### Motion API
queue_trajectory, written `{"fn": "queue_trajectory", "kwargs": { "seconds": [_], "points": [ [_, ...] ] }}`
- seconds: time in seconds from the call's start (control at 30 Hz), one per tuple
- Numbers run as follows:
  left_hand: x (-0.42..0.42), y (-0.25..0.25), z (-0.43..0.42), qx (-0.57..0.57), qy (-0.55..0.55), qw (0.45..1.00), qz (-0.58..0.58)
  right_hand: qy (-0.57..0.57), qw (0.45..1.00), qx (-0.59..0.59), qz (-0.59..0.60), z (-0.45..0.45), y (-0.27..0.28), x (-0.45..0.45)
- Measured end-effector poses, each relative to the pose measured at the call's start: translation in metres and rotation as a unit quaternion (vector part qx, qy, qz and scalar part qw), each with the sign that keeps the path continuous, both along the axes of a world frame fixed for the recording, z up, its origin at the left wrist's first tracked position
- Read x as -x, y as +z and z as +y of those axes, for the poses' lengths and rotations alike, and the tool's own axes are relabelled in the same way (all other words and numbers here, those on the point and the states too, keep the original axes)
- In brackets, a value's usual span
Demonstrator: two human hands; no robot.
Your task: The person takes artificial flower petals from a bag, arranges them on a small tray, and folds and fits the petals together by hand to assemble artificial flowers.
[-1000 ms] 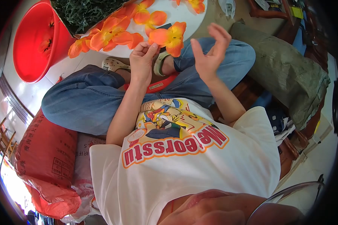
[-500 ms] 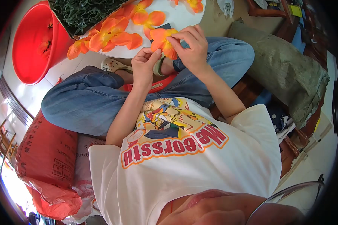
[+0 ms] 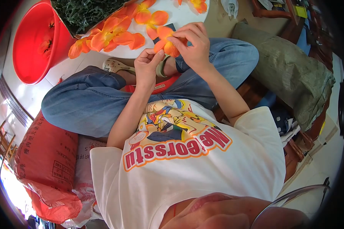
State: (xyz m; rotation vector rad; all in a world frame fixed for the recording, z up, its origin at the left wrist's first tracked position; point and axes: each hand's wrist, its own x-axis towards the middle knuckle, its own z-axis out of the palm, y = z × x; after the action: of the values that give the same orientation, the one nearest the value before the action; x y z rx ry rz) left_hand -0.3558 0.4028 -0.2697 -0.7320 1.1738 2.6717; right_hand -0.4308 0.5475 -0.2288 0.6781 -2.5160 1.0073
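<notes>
An orange flower with a yellow centre (image 3: 165,39) is held up between both hands, over the near edge of a round white table (image 3: 179,15). My left hand (image 3: 147,66) pinches its lower left petal between thumb and fingers. My right hand (image 3: 195,47) has its thumb and fingers closed on the flower's right side. Behind and left of it, more orange petals (image 3: 112,34) lie in a pile on the table. A box of dark green foliage (image 3: 86,15) stands at the pile's far left. What the fingertips touch at the flower's middle is partly hidden.
A red basin (image 3: 30,49) with a few orange pieces inside stands on the left. Red sacks (image 3: 49,156) lie at the lower left. A grey-green woven sack (image 3: 286,68) is on the right. A small clear bag (image 3: 230,7) lies beyond the table.
My right hand, raised and spread apart from the flower a second ago, has come in and closed on it. The flower has turned and shifted slightly left.
</notes>
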Motion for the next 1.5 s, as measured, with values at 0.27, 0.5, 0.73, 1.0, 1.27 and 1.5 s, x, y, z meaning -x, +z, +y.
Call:
{"fn": "queue_trajectory", "kwargs": {
  "seconds": [0.27, 0.5, 0.73, 1.0, 1.27, 1.5],
  "points": [
    [-0.003, -0.002, 0.001, -0.004, -0.005, 1.000, 0.004, 0.013, 0.999, -0.007, 0.034, -0.002, 0.007, 0.001],
    [-0.006, -0.004, 0.004, -0.013, -0.014, 1.000, 0.008, 0.013, 0.999, 0.025, 0.025, -0.005, 0.001, 0.003],
    [-0.002, -0.007, 0.004, -0.019, 0.004, 1.000, -0.015, -0.004, 0.994, 0.081, -0.079, -0.011, -0.001, -0.001],
    [0.001, -0.010, 0.004, -0.037, 0.003, 0.999, 0.015, 0.065, 0.847, 0.116, -0.515, 0.016, 0.020, 0.054],
    [0.001, -0.009, 0.000, -0.030, 0.005, 0.999, 0.010, 0.139, 0.839, 0.034, -0.525, 0.008, 0.021, 0.077],
    [-0.002, -0.013, 0.005, -0.048, 0.006, 0.999, 0.015, -0.001, 0.883, 0.207, -0.421, 0.013, -0.016, 0.034]
  ]
}}
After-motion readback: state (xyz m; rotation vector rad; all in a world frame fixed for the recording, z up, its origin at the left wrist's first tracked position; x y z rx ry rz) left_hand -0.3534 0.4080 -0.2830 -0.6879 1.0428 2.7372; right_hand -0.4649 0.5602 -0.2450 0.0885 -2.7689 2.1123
